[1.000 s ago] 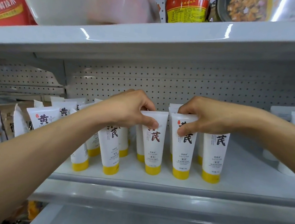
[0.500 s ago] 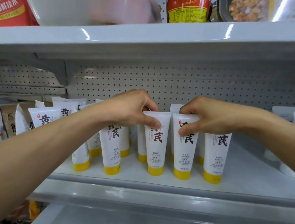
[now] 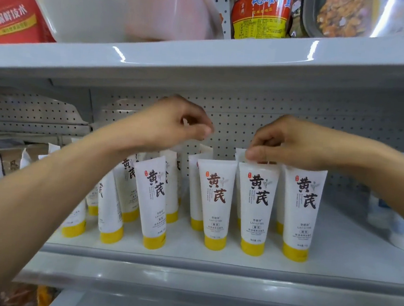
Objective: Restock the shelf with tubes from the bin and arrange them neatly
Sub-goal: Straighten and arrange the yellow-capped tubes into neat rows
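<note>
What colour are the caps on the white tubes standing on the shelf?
Yellow. The caps sit at the bottom of the white tubes; clearest in the head view's front row.

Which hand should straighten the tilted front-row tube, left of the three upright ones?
Left. The left hand hovers, apparently empty, just above the tilted tube; the right hand pinches the top of a rear tube, farther right.
</note>
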The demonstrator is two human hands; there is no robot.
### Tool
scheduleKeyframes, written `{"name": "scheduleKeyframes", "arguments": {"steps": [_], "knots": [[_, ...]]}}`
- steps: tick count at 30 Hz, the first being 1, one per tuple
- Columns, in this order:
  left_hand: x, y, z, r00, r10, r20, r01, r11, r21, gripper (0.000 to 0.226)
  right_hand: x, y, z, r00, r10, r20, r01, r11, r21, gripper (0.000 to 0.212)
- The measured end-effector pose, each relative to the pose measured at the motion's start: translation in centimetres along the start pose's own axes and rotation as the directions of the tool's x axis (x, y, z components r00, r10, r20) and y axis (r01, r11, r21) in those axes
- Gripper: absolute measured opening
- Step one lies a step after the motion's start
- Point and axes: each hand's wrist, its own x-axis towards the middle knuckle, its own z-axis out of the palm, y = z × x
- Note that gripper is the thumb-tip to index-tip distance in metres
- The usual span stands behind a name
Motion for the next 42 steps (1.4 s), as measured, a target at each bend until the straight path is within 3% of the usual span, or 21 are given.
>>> {"name": "scheduleKeyframes", "arguments": {"steps": [1,3,7,17,24,42], "knots": [[0.2,-0.4,-0.8,1.000,0.003,-0.002,-0.003,1.000,0.026,0.013,0.3,0.2,-0.4,0.999,-0.012,-0.050,0.012,1.000,0.000,0.017],[0.5,-1.2,-1.8,0.992,-0.016,0.121,0.007,0.997,0.077,0.024,1.2,0.7,-1.0,0.995,-0.036,-0.097,0.031,0.998,-0.054,0.007],[1.3,-2.0,-1.1,0.923,-0.080,0.377,0.025,0.989,0.148,0.026,3.1,1.5,-1.1,1.000,0.026,0.005,-0.025,0.989,-0.147,0.010],[4.0,-2.4,1.9,0.939,-0.092,0.330,-0.003,0.961,0.275,0.020,4.8,1.0,0.6,0.983,0.095,0.157,-0.062,0.977,-0.204,0.014],[4.7,-1.8,3.1,0.955,-0.002,0.298,-0.060,0.978,0.198,0.011,4.7,1.3,0.6,0.982,0.077,0.171,-0.053,0.988,-0.144,0.009],[5.1,-1.9,3.3,0.932,-0.015,0.361,-0.031,0.992,0.120,0.014,4.9,1.7,0.6,0.980,0.073,0.186,-0.048,0.990,-0.133,0.009]]}}
